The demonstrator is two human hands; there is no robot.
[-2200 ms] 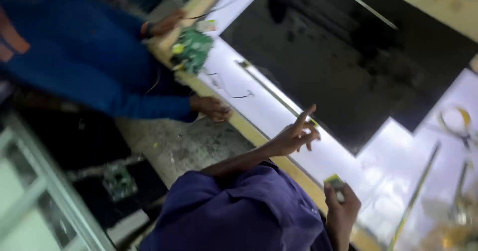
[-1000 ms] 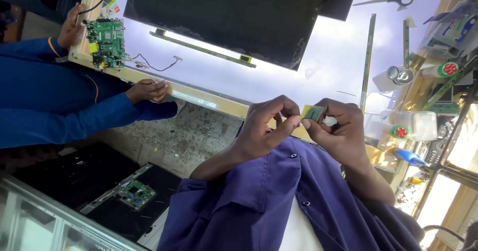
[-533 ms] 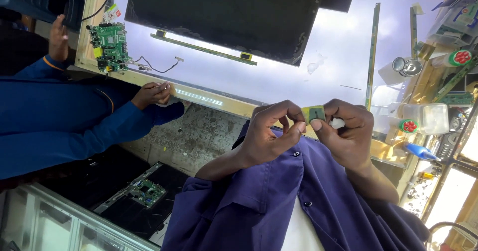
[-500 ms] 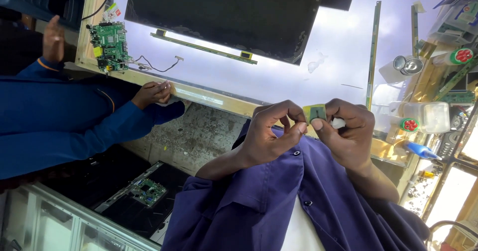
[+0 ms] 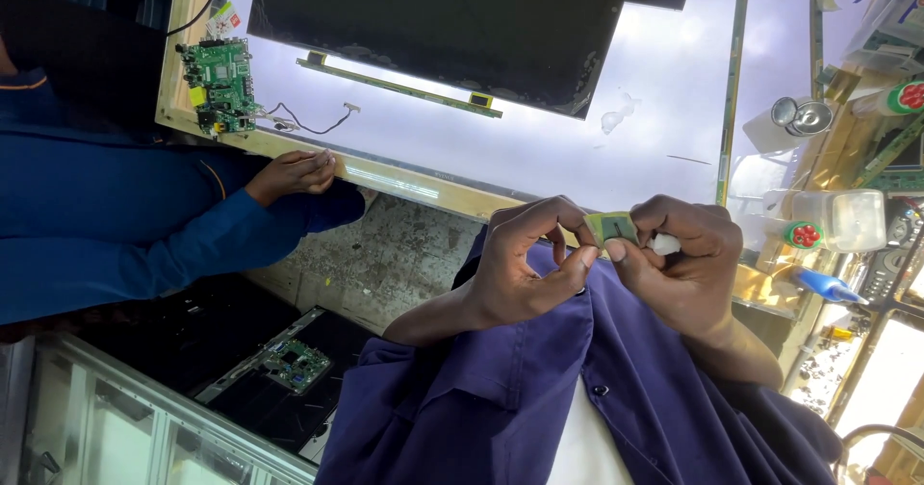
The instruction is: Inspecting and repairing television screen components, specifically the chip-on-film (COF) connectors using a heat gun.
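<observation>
Both hands meet near the chest over the table's (image 5: 289, 148) near edge: the left hand (image 5: 525, 264) and right hand (image 5: 688, 264) pinch 1 small green piece (image 5: 609, 227) between fingertips, both grips narrow. It looks like close inspection; any next move calls for fine fingertip control.

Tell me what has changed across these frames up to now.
About two seconds ago the left hand pointed at the lit panel while the right hand alone held the small green piece. The left hand has since drawn back and joined it; both now pinch the piece at the chest. The co-worker's hand stays on the wooden frame, and the green circuit board has not moved.
</observation>
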